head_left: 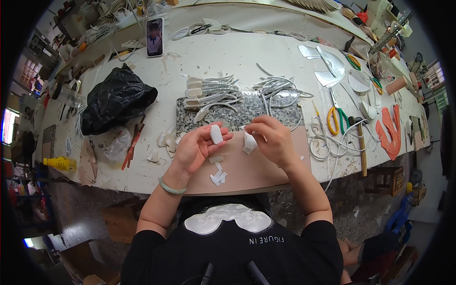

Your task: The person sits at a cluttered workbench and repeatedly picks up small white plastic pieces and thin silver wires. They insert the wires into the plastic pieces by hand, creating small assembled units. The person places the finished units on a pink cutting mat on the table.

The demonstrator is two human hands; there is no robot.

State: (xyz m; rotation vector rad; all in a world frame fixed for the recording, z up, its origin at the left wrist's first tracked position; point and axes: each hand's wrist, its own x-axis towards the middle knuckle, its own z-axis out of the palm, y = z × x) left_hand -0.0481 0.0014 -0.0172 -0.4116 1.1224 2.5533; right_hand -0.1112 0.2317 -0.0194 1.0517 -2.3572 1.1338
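Note:
My left hand [192, 149] is palm up over the brown board [266, 166], its half-curled fingers holding a small white round-ended piece [216, 135]. To its right, my right hand [273, 142] has its fingers curled in a pinch. Close beside those fingertips is a white angular piece [249, 144]; whether they grip it or something smaller is hidden. Below my left hand lie a pale rounded piece [216, 158] and several white strips [219, 177]. Beyond both hands, silver cords with pale flat ends [195, 92] rest across a speckled stone slab [187, 122].
More silver cords [280, 90] cross the slab's right side. A black plastic bag [118, 97] and yellow bottle [59, 164] stand left. A phone [154, 38] is propped at the back. Scissors [335, 118], a hammer [362, 142], white cord [320, 145] and orange-red sheet pieces [389, 133] lie right.

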